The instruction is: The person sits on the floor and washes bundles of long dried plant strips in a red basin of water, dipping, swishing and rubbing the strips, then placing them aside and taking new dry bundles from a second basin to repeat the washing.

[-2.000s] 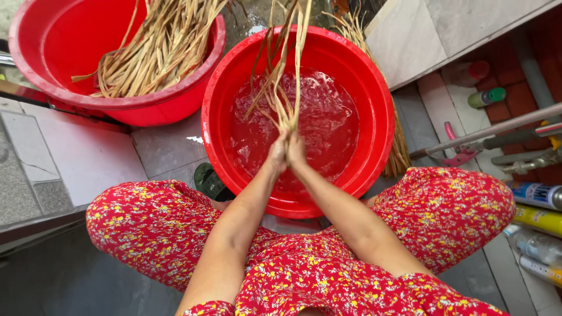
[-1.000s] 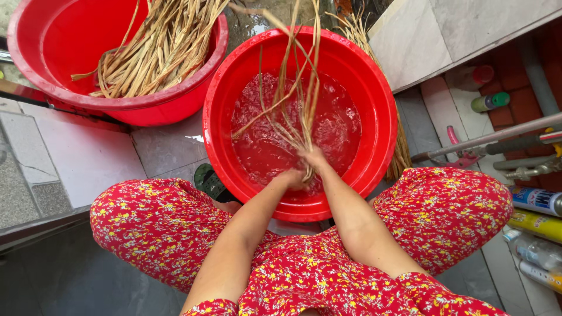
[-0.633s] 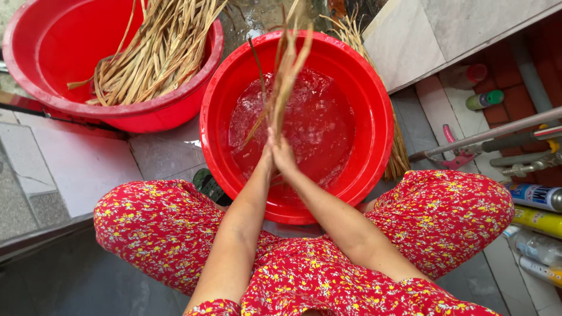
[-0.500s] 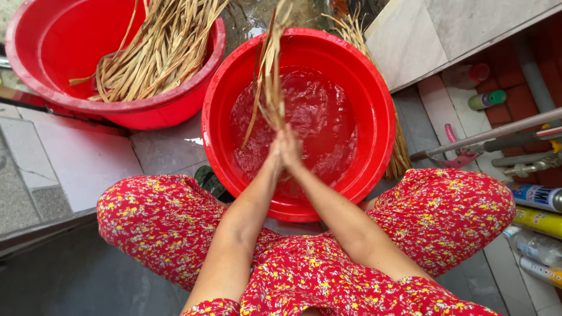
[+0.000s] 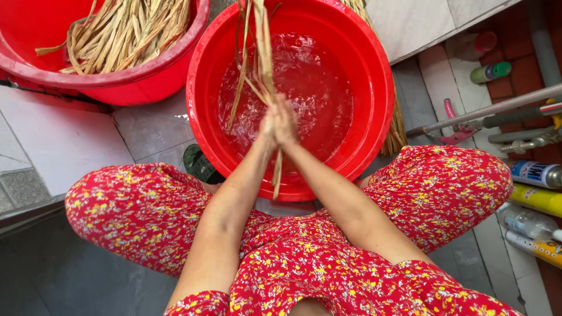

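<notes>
A red basin [image 5: 374, 82] full of water stands on the floor between my knees. Above it my left hand [image 5: 268, 126] and my right hand [image 5: 287, 120] are pressed together, shut on a bundle of long wet straw-coloured plant strips [image 5: 260, 52]. The strips rise from my hands past the basin's far rim, and a short end hangs down below my wrists. A second red basin [image 5: 146, 82] at the upper left holds a heap of the same dry strips [image 5: 129, 32].
More strips [image 5: 398, 126] lie on the floor behind the water basin's right side. Bottles and spray cans [image 5: 535, 175] lie at the right, with a metal pole [image 5: 486, 108] and a green-capped bottle [image 5: 490, 72]. A dark sandal [image 5: 199, 164] sits beside my left knee.
My hands dipped the bundle into the water, lifted it, and now hold it upright and a little to the right of where it was.
</notes>
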